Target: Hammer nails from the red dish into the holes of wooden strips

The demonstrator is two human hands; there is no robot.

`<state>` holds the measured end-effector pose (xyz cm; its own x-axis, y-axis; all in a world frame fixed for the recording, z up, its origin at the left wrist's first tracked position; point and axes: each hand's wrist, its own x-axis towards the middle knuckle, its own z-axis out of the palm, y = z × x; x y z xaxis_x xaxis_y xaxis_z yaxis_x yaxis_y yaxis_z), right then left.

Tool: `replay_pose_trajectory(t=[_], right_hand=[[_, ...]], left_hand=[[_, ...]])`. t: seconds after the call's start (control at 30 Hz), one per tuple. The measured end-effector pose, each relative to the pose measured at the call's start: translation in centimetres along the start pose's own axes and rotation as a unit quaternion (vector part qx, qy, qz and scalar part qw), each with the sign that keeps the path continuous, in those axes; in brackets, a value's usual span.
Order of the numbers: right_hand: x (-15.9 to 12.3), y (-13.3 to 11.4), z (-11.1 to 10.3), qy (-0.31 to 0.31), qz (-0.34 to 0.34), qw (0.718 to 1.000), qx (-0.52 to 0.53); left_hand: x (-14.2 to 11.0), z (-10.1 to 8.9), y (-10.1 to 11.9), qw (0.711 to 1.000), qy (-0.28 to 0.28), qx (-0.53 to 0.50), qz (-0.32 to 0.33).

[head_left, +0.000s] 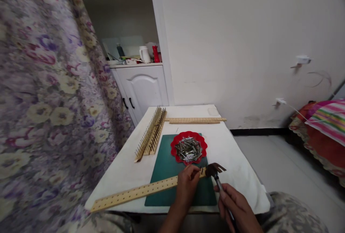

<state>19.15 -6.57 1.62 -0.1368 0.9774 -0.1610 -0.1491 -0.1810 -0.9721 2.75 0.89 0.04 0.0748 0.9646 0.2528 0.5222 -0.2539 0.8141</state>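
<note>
A wooden strip point(134, 191) with rows of small holes lies slantwise across the table and a green mat. My left hand point(187, 184) is over its right part, thumb and fingers pinched at a nail point(200, 169); the fingers partly hide it. Another dark nail point(202, 171) stands beside it in the strip. My right hand point(234, 204) is closed round the handle of a claw hammer point(214, 170), whose head is at the strip's right end, close to the nails. Behind my left hand, a red scalloped dish point(174, 150) holds many loose nails point(189, 148).
Two strips full of upright nails point(152, 132) lie at the table's left. Bare wooden strips point(195, 120) lie at the back, and a single nail point(177, 130) lies behind the green mat point(161, 170). A floral curtain point(59, 100) hangs at left; a wall point(229, 46) stands behind.
</note>
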Motion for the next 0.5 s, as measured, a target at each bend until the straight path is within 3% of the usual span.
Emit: replay_pose_trajectory(t=[0.13, 0.27, 0.37, 0.5], right_hand=[[-0.1, 1.7, -0.9, -0.026, -0.002, 0.999, 0.029], [0.0, 2.1, -1.2, -0.032, 0.004, 0.999, 0.03], [0.1, 2.0, -1.1, -0.033, 0.007, 0.999, 0.032], [0.1, 1.7, -0.6, -0.034, -0.005, 0.999, 0.032]], left_hand=[[0.4, -2.9, -0.2, 0.999, 0.041, 0.028, 0.013], [2.7, -5.6, -0.6, 0.99, 0.059, 0.124, 0.019], [5.1, -5.9, -0.6, 0.973, 0.019, 0.228, 0.026], [7.8, -4.7, -0.1, 0.933, -0.06, 0.356, -0.007]])
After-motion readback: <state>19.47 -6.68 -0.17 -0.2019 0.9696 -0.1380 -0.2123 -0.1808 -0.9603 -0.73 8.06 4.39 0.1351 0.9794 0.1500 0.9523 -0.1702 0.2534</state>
